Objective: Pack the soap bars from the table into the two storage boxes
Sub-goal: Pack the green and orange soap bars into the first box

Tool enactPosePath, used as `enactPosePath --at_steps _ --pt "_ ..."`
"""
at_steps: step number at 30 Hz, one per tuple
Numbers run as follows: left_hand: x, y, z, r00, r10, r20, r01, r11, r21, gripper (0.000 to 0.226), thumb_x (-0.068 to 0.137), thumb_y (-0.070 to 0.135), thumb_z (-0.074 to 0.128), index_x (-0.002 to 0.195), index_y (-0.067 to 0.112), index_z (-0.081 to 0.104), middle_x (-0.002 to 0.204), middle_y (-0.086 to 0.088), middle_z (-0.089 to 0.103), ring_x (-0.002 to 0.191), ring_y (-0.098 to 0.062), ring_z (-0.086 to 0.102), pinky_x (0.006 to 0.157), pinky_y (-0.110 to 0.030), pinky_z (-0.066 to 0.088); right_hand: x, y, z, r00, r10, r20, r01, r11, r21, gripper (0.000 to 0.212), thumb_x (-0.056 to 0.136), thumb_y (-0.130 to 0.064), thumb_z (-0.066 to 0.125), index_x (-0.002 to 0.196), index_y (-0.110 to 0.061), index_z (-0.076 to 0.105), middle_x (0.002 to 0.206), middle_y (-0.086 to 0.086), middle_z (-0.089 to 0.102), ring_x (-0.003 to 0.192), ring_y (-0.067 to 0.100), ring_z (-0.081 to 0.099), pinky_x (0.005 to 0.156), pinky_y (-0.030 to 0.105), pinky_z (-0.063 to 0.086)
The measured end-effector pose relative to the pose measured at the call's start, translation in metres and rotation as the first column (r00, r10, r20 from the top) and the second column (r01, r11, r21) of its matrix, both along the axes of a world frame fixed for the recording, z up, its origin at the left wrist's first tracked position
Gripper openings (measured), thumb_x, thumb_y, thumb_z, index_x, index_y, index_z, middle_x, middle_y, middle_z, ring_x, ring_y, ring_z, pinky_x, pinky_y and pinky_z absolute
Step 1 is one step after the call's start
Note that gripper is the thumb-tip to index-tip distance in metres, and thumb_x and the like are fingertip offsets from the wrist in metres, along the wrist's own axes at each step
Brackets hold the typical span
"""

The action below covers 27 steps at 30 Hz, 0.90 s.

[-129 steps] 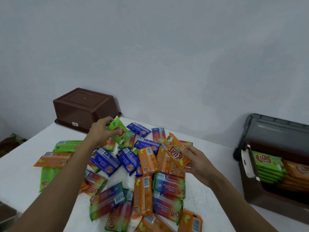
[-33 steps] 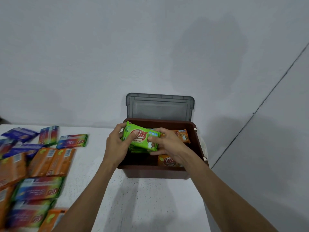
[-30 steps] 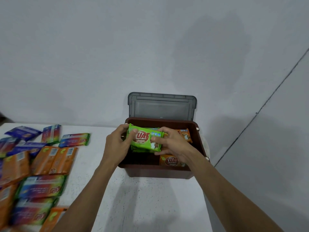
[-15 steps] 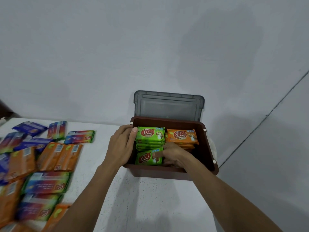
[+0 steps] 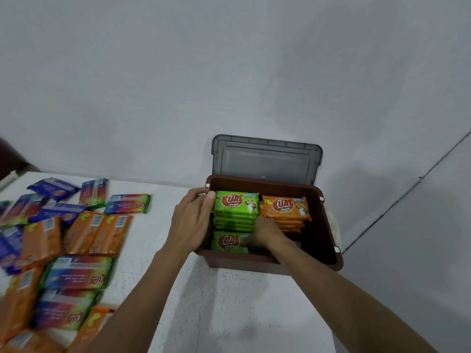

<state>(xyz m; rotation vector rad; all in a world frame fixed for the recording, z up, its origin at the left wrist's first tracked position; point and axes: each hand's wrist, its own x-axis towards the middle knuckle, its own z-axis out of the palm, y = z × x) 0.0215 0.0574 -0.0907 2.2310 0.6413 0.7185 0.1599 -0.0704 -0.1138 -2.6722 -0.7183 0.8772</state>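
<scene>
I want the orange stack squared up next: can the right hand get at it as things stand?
Probably yes. The right hand is inside the brown box, beside the orange stack, its top uncovered. It would first have to let go of the front green bar.

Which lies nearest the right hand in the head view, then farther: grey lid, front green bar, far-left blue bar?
1. Front green bar, under the right hand, inside the box.
2. Grey lid, upright behind the box.
3. Blue bar, far left on the table.
</scene>
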Motion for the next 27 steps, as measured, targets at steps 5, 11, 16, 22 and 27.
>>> enactPosePath --at_steps 5,11,16,22,27 --pt "-0.002 0.0 -0.001 1.0 0.007 0.024 -0.006 0.999 -0.042 0.052 0.103 0.044 0.028 0.111 0.016 0.071 0.128 0.008 0.058 0.106 -0.006 0.053 0.091 -0.028 0.041 -0.002 -0.003 0.006 0.999 0.035 -0.004 -0.034 0.999 0.02 0.056 0.08 -0.039 0.078 0.126 -0.012 0.059 0.123 0.008 0.064 0.109 0.023 0.061 0.09 0.031 0.052" --pt "-0.021 0.007 -0.001 0.994 -0.107 0.013 0.108 0.99 -0.091 0.052 0.099 0.049 0.03 0.121 0.019 0.067 0.132 0.007 0.059 0.116 -0.007 0.054 0.099 -0.029 0.046 -0.014 -0.017 0.054 0.98 -0.049 -0.193 0.087 0.977 0.192 0.033 0.092 -0.037 0.066 0.096 -0.005 0.065 0.083 0.01 0.069 0.066 0.017 0.067 0.058 0.026 0.058" --pt "-0.073 0.029 -0.005 0.999 -0.012 0.049 0.018 0.991 -0.132 0.042 0.102 0.045 0.033 0.114 0.025 0.068 0.116 0.01 0.067 0.107 -0.001 0.059 0.087 -0.011 0.042 -0.046 -0.005 0.098 0.966 0.0 -0.259 0.102 0.919 0.38 0.038 0.095 -0.038 0.062 0.116 -0.006 0.062 0.093 0.016 0.072 0.079 0.022 0.072 0.062 0.029 0.06" --pt "-0.15 0.073 -0.012 0.996 0.047 0.08 -0.02 0.952 -0.305 0.05 0.095 0.055 0.029 0.106 0.026 0.068 0.099 0.012 0.071 0.094 0.001 0.065 0.084 -0.023 0.051 -0.113 0.046 0.112 0.977 0.083 -0.198 0.031 0.856 0.516 0.026 0.093 -0.038 0.064 0.093 -0.012 0.068 0.085 0.01 0.074 0.072 0.02 0.07 0.066 0.038 0.062" --pt "-0.223 0.118 -0.02 0.987 0.159 0.032 -0.148 0.962 -0.228 0.042 0.101 0.049 0.035 0.108 0.025 0.068 0.101 0.013 0.069 0.094 0.004 0.062 0.082 -0.019 0.048 -0.172 0.102 0.097 0.981 0.107 -0.163 -0.008 0.858 0.514 0.029 0.092 -0.038 0.064 0.096 -0.009 0.068 0.085 0.01 0.073 0.071 0.02 0.07 0.062 0.032 0.061"
